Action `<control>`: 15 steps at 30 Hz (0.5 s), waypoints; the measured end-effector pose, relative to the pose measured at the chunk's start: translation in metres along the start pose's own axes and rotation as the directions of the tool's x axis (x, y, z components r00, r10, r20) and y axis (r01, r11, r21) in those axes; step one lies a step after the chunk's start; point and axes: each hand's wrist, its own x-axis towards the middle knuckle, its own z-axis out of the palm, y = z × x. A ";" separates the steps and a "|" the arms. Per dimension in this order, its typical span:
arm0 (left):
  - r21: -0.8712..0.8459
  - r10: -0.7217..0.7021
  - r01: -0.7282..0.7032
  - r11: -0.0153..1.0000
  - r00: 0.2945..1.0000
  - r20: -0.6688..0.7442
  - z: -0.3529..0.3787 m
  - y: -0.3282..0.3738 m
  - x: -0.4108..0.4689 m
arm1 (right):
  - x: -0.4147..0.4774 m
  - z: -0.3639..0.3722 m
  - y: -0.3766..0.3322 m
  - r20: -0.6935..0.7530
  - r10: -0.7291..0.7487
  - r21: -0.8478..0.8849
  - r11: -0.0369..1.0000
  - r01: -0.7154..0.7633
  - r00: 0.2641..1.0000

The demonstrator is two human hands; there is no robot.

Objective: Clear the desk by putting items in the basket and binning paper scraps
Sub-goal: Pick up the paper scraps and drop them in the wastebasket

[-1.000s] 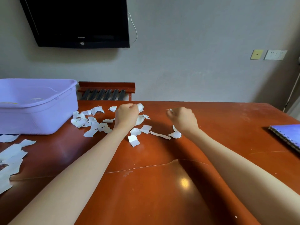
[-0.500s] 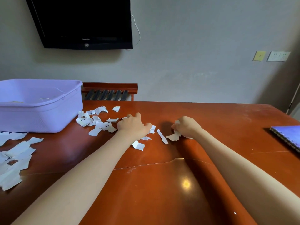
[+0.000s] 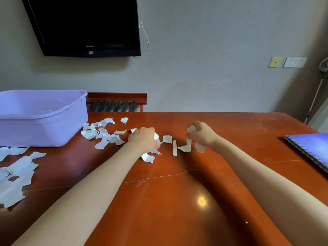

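Near the middle of the reddish-brown surface (image 3: 177, 201), white paper scraps (image 3: 103, 135) are being gathered by both hands. Several of them are being gripped in the curled fingers of the left hand (image 3: 142, 139), with white paper showing at its right edge. A bunch is being clutched in the fist of the right hand (image 3: 204, 135), with bits sticking out above and below it. A few loose pieces (image 3: 174, 148) are lying on the surface between the two hands, one of them a narrow strip. The thickest scatter is lying between the left hand and the lavender basket (image 3: 44, 132), which is standing at the far left of the surface; what is lying inside it cannot be made out. A pile of larger torn strips (image 3: 16, 174) is lying at the left edge, in front of the basket. A blue spiral notebook (image 3: 310, 150) is lying at the right edge, well apart from the hands. A dark television (image 3: 85, 25) is hanging on the wall behind.
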 end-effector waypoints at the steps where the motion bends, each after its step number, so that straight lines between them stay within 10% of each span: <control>1: -0.014 0.002 -0.002 1.000 1.000 -0.017 -0.003 -0.003 -0.001 | -0.001 0.002 0.000 0.033 -0.001 -0.038 0.999 0.002 0.999; 6: -0.062 -0.016 0.012 0.998 0.997 -0.073 -0.022 -0.014 -0.009 | -0.007 0.015 0.006 0.134 0.100 -0.314 0.948 -0.054 0.986; 15: -0.063 0.047 -0.047 0.997 0.999 -0.007 -0.016 -0.022 -0.033 | -0.021 0.018 0.005 -0.009 0.140 -0.236 0.962 -0.138 0.990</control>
